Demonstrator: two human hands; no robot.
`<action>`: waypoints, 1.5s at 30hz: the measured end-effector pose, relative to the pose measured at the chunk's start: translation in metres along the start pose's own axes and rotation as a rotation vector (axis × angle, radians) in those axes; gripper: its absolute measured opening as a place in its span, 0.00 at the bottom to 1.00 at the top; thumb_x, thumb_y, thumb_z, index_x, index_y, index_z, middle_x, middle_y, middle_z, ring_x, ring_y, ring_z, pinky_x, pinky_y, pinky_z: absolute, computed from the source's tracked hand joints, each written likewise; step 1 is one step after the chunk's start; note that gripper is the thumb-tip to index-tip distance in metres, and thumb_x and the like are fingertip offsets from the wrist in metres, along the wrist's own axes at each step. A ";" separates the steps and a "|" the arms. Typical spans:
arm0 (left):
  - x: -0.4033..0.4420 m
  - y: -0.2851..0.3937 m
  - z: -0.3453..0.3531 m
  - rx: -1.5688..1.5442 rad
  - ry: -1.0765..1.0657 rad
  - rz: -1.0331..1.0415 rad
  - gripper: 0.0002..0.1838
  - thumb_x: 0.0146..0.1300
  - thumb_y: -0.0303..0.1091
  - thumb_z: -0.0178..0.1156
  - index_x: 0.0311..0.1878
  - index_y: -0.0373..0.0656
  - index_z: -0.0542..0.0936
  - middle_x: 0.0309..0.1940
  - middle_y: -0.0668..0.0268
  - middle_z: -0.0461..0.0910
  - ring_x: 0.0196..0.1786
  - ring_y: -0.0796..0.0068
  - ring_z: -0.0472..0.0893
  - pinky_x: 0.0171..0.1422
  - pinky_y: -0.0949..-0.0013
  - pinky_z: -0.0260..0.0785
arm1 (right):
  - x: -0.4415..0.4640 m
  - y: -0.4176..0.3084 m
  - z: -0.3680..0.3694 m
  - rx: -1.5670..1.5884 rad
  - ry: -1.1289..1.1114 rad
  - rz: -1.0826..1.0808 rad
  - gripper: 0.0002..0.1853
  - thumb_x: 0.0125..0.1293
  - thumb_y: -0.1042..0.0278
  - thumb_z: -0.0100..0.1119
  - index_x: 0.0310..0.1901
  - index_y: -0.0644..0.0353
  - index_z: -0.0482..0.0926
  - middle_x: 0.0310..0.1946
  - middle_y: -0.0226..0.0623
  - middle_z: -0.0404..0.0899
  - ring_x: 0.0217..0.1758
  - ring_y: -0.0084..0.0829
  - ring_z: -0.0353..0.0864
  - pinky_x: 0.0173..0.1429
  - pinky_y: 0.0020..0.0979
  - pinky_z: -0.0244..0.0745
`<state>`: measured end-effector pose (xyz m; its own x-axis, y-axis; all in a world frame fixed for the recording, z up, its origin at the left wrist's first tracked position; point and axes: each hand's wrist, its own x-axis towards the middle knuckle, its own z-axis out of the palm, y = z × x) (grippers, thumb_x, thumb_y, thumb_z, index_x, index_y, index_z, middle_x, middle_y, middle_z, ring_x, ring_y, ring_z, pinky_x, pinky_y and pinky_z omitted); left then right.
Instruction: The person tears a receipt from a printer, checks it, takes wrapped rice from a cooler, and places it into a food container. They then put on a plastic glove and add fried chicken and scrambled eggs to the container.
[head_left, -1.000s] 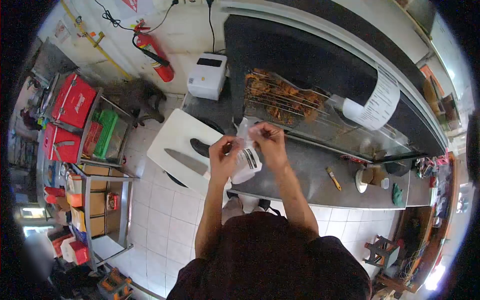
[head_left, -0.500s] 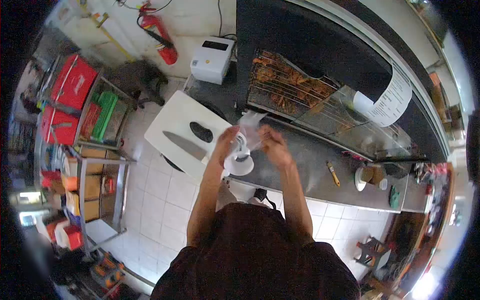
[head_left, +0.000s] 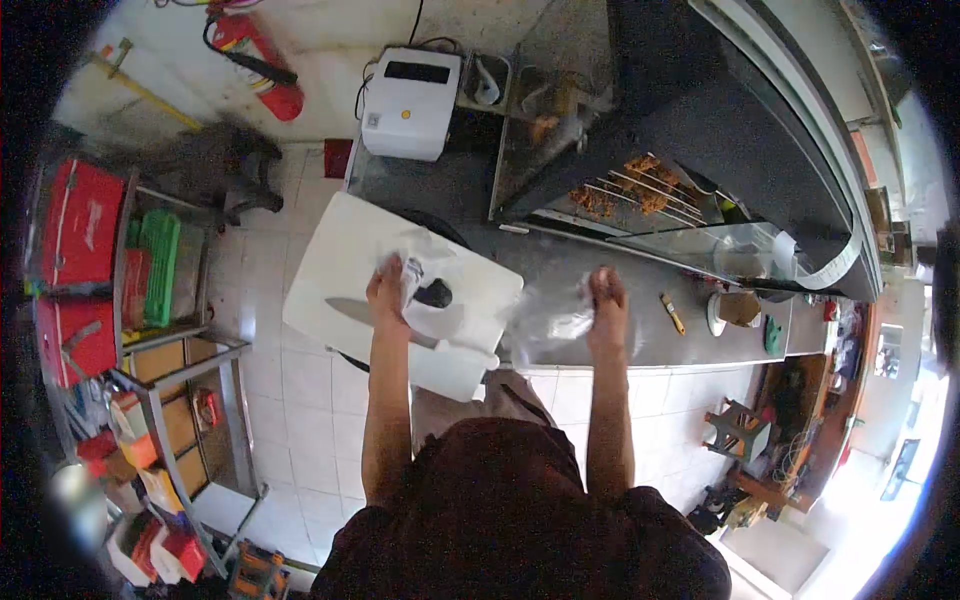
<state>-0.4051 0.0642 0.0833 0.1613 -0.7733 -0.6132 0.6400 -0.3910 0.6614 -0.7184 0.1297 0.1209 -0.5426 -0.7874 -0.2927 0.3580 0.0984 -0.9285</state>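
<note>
My left hand is closed on a crumpled clear plastic piece with dark print, above the white cutting board. Beside that hand, a black object and a knife lie on the board. My right hand, further right over the dark counter, has its fingers closed on a clear plastic bag, which is blurred and hangs open to the left of the hand.
A white label printer stands behind the board. Right of it is a glass display case with browned food on a rack. A brush lies on the counter; a red extinguisher hangs at the back left.
My hands have moved apart, the left one over the board and the right one further right. The clear plastic between them has parted into two pieces. The view has shifted.
</note>
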 end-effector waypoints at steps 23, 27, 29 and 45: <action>0.192 0.082 0.248 1.532 -0.541 1.273 0.19 0.55 0.31 0.62 0.52 0.44 0.81 0.49 0.55 0.82 0.44 0.55 0.84 0.50 0.56 0.76 | -0.120 0.004 -0.101 -0.119 0.210 0.151 0.13 0.69 0.57 0.59 0.36 0.58 0.73 0.27 0.33 0.78 0.25 0.22 0.75 0.28 0.25 0.70; 0.117 0.099 0.188 1.159 -0.461 1.284 0.14 0.56 0.26 0.61 0.47 0.43 0.84 0.42 0.56 0.84 0.37 0.57 0.85 0.42 0.62 0.76 | -0.101 -0.003 -0.099 -0.105 0.043 0.080 0.09 0.69 0.62 0.59 0.38 0.60 0.77 0.27 0.27 0.76 0.29 0.17 0.73 0.32 0.24 0.71; 0.081 0.093 0.146 1.109 -0.345 1.279 0.14 0.55 0.23 0.61 0.46 0.43 0.84 0.37 0.58 0.86 0.33 0.62 0.85 0.34 0.67 0.74 | -0.087 0.011 -0.112 -0.149 -0.064 -0.025 0.08 0.68 0.66 0.60 0.40 0.61 0.79 0.27 0.24 0.74 0.31 0.15 0.71 0.34 0.22 0.69; -0.235 -0.050 0.148 1.319 -0.824 0.426 0.13 0.63 0.34 0.64 0.45 0.35 0.82 0.33 0.60 0.84 0.34 0.77 0.81 0.41 0.73 0.71 | -0.065 -0.138 -0.090 -0.518 -0.615 -0.576 0.17 0.52 0.75 0.73 0.43 0.62 0.78 0.27 0.32 0.84 0.30 0.21 0.82 0.34 0.24 0.75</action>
<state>-0.5857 0.1921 0.2584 -0.5566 -0.8070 -0.1975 -0.4735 0.1128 0.8736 -0.8006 0.2225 0.2474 0.0120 -0.9632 0.2685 -0.2928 -0.2602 -0.9201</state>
